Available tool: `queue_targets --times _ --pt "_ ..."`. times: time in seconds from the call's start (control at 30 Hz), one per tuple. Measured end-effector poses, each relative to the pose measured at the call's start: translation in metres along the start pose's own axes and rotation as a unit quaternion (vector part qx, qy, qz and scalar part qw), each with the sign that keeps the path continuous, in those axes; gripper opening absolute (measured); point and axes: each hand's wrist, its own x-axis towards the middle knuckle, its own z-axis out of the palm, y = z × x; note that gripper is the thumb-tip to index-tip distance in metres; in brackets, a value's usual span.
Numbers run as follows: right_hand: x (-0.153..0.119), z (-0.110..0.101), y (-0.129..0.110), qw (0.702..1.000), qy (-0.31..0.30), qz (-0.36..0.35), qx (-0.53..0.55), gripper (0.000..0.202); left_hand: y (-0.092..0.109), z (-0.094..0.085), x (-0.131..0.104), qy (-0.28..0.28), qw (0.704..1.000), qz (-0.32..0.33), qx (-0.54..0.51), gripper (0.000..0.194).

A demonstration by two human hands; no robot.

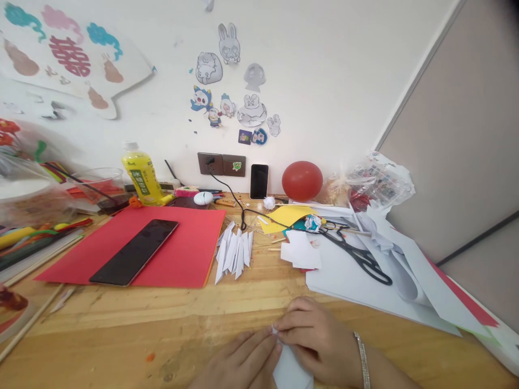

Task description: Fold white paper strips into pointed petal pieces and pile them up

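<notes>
A white piece of folded paper (291, 368) lies on the wooden table close to me, narrowing to a tip between my hands. The fingers of my left hand (247, 356) press together on its tip and left edge. My right hand (314, 337), with a sparkling bracelet at the wrist, pinches the same tip from the right. Fingers cover part of the paper, and its lower end runs out of view. Beyond my hands lies a pile of folded white paper strips (235, 251).
Left of the strips, a black tablet (135, 251) rests on red paper (194, 243). Black-handled scissors (360, 256) lie on white sheets (336, 281) at the right. A yellow bottle (141, 175), a phone (259, 181) and a red balloon (302, 181) stand along the wall.
</notes>
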Motion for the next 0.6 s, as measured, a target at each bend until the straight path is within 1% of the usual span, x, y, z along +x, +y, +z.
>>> queue_targets --times 0.1,0.2,0.33,0.47,0.6 --pt "0.0003 -0.0027 -0.0019 0.999 -0.009 0.024 0.026 0.028 -0.0006 -0.0011 -0.0004 -0.010 1.000 -0.016 0.003 0.028" --pt "0.0009 -0.0049 -0.0027 0.998 -0.010 0.040 0.044 0.030 -0.0015 -0.0013 -0.0019 -0.018 1.000 -0.016 0.009 0.029" --pt "0.0012 -0.0055 -0.0013 0.998 -0.018 0.061 0.023 0.036 -0.0019 0.0007 -0.0030 -0.020 0.999 -0.005 0.028 0.028" --pt "-0.0006 -0.0057 0.0001 0.998 -0.043 0.031 -0.029 0.034 -0.0029 0.0045 -0.0026 -0.023 0.999 -0.001 0.034 0.027" --pt "-0.0031 -0.0063 0.0000 0.997 -0.039 0.001 -0.071 0.029 -0.0041 0.0073 -0.0020 -0.031 0.998 0.026 0.042 0.029"
